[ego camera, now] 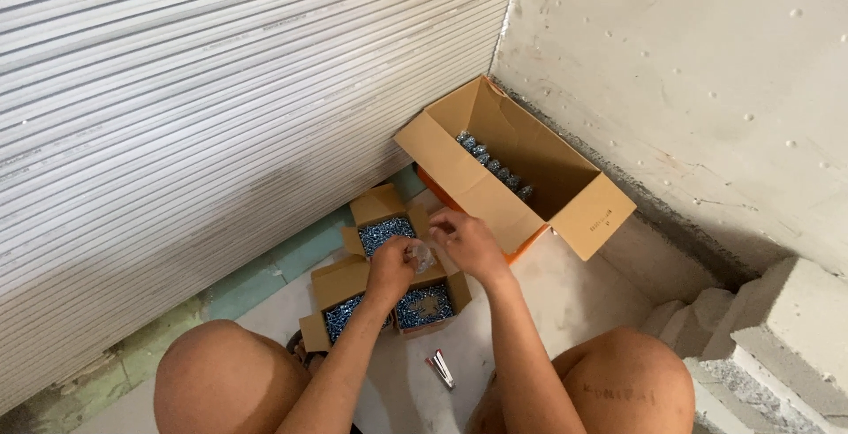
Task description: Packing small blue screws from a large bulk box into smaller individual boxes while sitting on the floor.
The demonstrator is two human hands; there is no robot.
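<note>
Both hands pinch a small clear plastic bag (423, 256): left hand (393, 268) gripping its near-left side, right hand (466, 241) its far-right edge, above three small open boxes of screws (386, 233). A hard pull could likely split it, scattering contents onto the floor (574, 293) near the large carton (517, 169).

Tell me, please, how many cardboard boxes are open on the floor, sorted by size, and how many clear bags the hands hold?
Large open cardboard box: 1
Small open boxes of screws: 3
Clear plastic bag, held between the left hand and right hand: 1
Total: 5
</note>
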